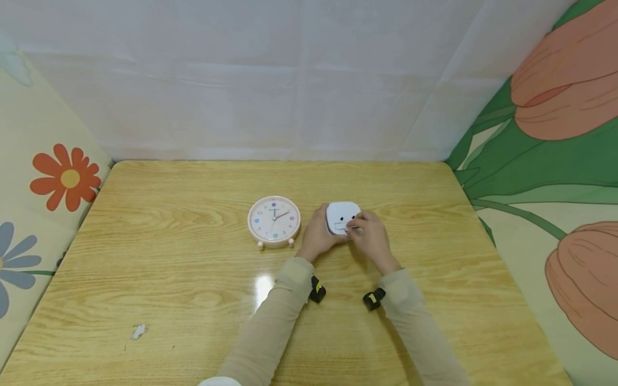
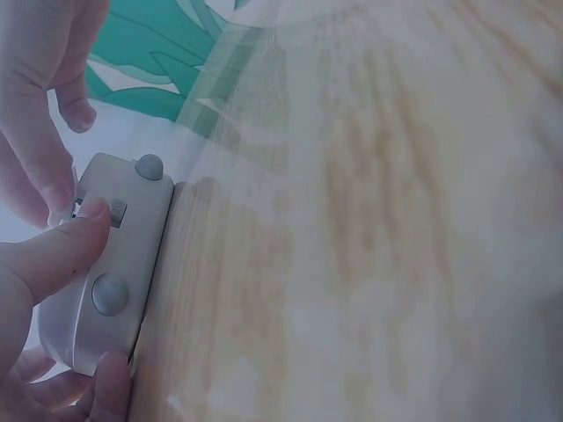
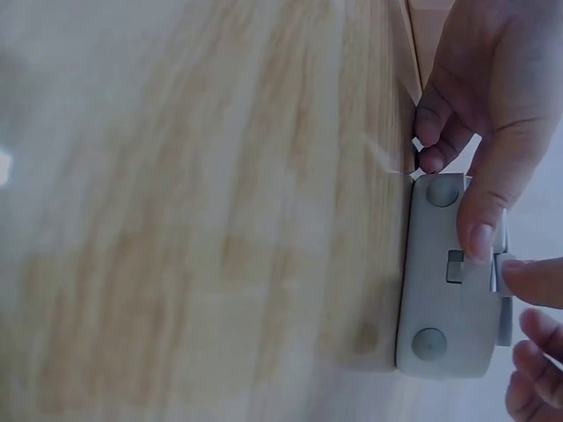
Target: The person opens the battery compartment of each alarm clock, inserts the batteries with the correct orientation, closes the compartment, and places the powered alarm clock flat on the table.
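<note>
A white square clock (image 1: 343, 210) lies with its back up on the table, two black knobs and a rectangular battery compartment showing. My left hand (image 1: 319, 231) grips its left side; in the left wrist view the thumb (image 2: 62, 251) presses the edge near a small grey switch (image 2: 117, 211). Two round grey feet (image 3: 429, 345) show on the clock's near side. Over the compartment, my right hand (image 1: 373, 236) pinches a small flat piece, seemingly the battery cover (image 3: 504, 323). The fingertips partly hide it.
A round pink alarm clock (image 1: 274, 220) lies face up just left of my left hand. A white torn patch (image 1: 139, 331) marks the wooden table (image 1: 193, 279) at the front left. A white sheet (image 1: 270, 96) hangs behind the table, with flower-printed panels at both sides.
</note>
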The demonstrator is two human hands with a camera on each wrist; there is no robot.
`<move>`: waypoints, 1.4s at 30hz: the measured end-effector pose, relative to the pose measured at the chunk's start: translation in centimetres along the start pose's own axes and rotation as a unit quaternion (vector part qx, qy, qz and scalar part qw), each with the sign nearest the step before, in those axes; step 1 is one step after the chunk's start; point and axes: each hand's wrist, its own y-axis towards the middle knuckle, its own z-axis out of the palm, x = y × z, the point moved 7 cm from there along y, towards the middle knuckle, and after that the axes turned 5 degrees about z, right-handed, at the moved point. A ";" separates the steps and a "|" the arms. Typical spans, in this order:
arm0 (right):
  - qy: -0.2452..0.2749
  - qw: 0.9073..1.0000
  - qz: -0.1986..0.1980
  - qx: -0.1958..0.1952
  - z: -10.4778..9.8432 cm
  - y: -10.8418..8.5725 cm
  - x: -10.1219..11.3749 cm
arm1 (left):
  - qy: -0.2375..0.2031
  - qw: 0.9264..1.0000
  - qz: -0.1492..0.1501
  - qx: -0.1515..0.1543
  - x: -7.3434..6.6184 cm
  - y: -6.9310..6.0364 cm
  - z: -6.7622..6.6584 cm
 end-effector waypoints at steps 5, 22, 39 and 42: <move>0.010 0.999 -0.046 -0.015 0.0 0.0 0.3 | -0.004 1.000 0.005 -0.005 0.0 0.0 -0.1; 0.008 0.997 -0.074 0.003 0.6 -0.1 0.4 | -0.003 1.000 0.006 -0.005 0.1 0.0 0.0; -0.008 0.999 -0.043 0.006 0.7 -0.2 0.5 | -0.003 1.000 0.014 -0.014 -0.5 0.0 -0.3; -0.006 0.999 -0.042 0.011 0.6 -0.2 0.6 | -0.007 1.000 0.013 -0.013 -0.4 0.0 -0.3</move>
